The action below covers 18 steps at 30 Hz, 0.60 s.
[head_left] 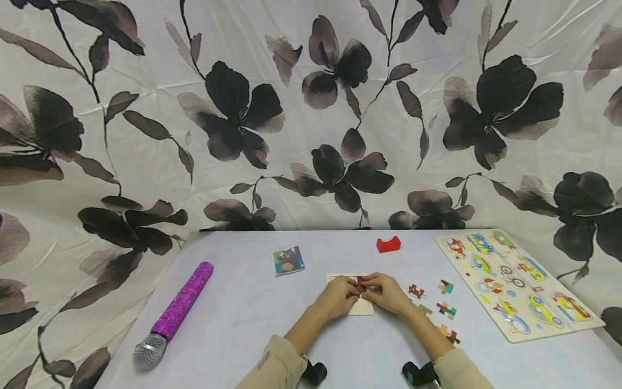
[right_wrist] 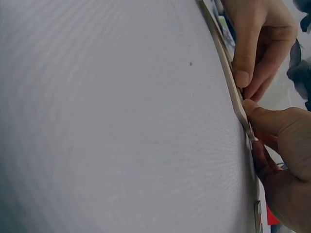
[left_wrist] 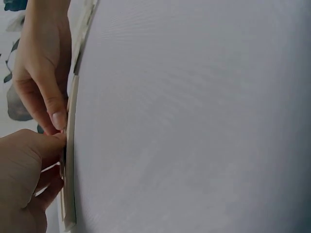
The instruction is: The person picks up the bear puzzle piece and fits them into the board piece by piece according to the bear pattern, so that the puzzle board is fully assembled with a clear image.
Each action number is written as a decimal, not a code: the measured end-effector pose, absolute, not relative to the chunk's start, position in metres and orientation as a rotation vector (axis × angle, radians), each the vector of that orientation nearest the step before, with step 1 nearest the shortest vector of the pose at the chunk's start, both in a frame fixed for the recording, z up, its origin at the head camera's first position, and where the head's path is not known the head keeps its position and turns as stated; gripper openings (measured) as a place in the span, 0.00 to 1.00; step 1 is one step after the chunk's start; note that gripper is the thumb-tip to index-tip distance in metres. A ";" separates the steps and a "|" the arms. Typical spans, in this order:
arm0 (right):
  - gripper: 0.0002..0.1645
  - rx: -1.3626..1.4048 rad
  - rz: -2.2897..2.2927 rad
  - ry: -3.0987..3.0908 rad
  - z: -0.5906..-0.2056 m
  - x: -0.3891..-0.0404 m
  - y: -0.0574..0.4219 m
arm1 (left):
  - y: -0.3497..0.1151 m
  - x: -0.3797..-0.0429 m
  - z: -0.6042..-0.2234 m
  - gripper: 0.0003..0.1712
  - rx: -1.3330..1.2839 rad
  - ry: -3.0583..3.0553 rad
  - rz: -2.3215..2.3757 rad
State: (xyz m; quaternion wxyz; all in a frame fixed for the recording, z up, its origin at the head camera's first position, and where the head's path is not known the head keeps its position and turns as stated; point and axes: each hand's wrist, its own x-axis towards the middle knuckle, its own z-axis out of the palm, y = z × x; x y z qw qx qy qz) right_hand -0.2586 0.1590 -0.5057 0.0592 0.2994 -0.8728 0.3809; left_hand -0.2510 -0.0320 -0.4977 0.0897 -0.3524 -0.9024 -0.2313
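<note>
While a flat, pale wooden board (head_left: 362, 308) lies on the white table (head_left: 243, 335), the left hand (head_left: 338, 296) and the right hand (head_left: 386, 293) meet over its far half, thumbs and fingertips pinching a small dark piece (head_left: 360, 284). Loose multicoloured jigsaw pieces (head_left: 446, 310) lie right of the board; beyond it, a square bear-picture card (head_left: 289, 260) sits leftward, a notched red block (head_left: 389, 245) rightward.

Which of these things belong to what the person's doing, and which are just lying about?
Likely the job:
wooden tray
dark piece being handled
loose jigsaw pieces
bear picture, perhaps the guide

Seemingly just lying about:
purple microphone
red block
vehicle-picture board
</note>
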 end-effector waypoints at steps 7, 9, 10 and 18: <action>0.15 0.923 1.142 -2.634 -0.506 -0.258 0.159 | -0.033 -0.247 -0.498 0.05 -1.052 -2.661 -0.627; 0.16 0.925 1.151 -2.632 -0.506 -0.257 0.159 | -0.033 -0.247 -0.497 0.05 -1.040 -2.662 -0.627; 0.16 0.926 1.151 -2.635 -0.506 -0.257 0.159 | -0.033 -0.247 -0.497 0.06 -1.028 -2.671 -0.635; 0.16 0.902 1.168 -2.657 -0.506 -0.258 0.160 | -0.032 -0.245 -0.494 0.08 -1.035 -2.682 -0.566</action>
